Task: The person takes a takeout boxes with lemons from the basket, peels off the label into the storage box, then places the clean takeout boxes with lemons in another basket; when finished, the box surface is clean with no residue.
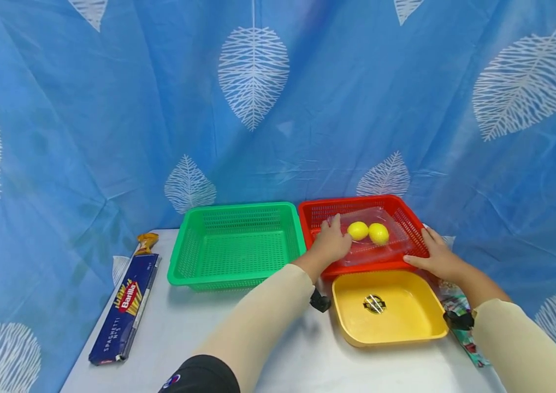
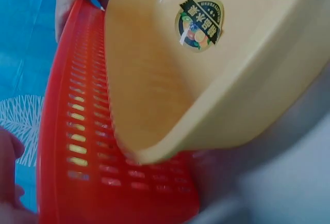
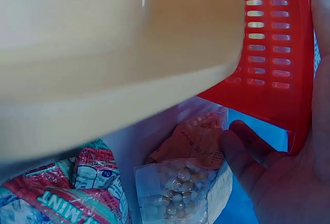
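Two yellow lemons [image 1: 368,232] lie in clear plastic packaging [image 1: 398,236] within the red basket [image 1: 352,206]. My left hand [image 1: 331,243] reaches over the basket's front-left corner, its fingers apart beside the packaging's left edge; whether they touch it I cannot tell. In the left wrist view only part of this hand shows. At the front-right corner my right hand [image 1: 437,256] grips the red basket, with the thumb over the rim and the fingers outside the wall, as the right wrist view [image 3: 289,177] also shows. Just in front sits a yellow tray [image 1: 406,311] bearing a round fruit sticker [image 2: 198,25].
A green basket [image 1: 243,254] stands left of the red one. Farther left lie a blue spaghetti box [image 1: 125,305] and an orange-gold packet [image 1: 147,243]. Mint candy bags [image 3: 67,198] and a clear packet of round pieces [image 3: 180,190] lie to the right of the yellow tray.
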{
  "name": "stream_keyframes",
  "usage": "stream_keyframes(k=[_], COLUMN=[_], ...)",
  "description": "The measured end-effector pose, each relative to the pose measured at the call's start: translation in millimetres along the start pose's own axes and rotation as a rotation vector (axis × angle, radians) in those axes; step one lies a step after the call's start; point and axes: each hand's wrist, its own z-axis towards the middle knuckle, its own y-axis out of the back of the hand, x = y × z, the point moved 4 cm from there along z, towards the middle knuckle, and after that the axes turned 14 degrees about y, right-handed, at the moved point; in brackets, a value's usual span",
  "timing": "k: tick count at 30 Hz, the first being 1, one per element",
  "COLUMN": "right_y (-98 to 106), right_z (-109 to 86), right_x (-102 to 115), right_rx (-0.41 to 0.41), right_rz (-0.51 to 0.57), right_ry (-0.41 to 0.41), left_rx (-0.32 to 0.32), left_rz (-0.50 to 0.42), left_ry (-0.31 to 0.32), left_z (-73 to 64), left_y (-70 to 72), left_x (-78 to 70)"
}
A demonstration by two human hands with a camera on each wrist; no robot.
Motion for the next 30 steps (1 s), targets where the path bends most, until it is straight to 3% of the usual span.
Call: stream_keyframes(k=[4,9,17,22,30], right_y=[2.8,5.8,11.1,16.1,18.1], right_z=[-0.6,-2.2,-2.8,0.7,-0.6], right_x=[-1.1,-3.2,-8.7,-12.5,-13.3], right_rx=[0.015,0.026,0.031,0.037,-0.021], right_rz=[-0.01,-0.008,-0.07,-0.146,-0.265], right_ry=[-0.008,-0.013,-0.041,-0.069,-0.065], left_rx=[0.051,-0.011,-0.077,-0.079,-0.122], left_rz=[0.006,-0.007,-0.098,-0.144,-0.036], left_ry=[-0.012,-0.094,-0.308,-0.367,-0.369], left_z=[1.5,-3.2,-25.0,-41.2,-61.1], left_y=[-2.6,4.1,44.8,69.8,105.9], left_x=[-1.1,-3.0,6.5,23.8,71.4])
